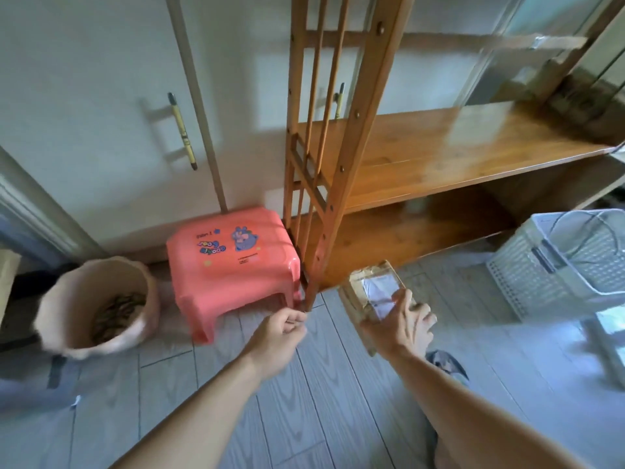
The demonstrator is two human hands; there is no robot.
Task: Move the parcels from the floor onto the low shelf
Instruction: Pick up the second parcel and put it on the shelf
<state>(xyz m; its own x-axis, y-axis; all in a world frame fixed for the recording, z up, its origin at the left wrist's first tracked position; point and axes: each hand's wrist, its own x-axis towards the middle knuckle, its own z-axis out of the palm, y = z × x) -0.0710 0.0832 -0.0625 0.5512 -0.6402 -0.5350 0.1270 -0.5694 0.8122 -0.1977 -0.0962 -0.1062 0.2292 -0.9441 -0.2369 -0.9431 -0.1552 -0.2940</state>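
So the right hand (399,324) is wrapped around a small brown parcel (372,296), label up, held just off the floor, its long axis running toward 11 o'clock. The left hand (282,333) is loosely curled, pinching nothing I can make out. The low shelf (399,238) sits at about 12 o'clock from the parcel, so the right hand looks better placed for it.

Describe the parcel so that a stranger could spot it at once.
Start at the wooden shelf unit on the right and drop to the foot of its front left post. Just right of that post, above the grey floor, the right hand holds up the parcel. It is the only brown taped box here, with a white label on its face, unlike the pink stool or the white basket.
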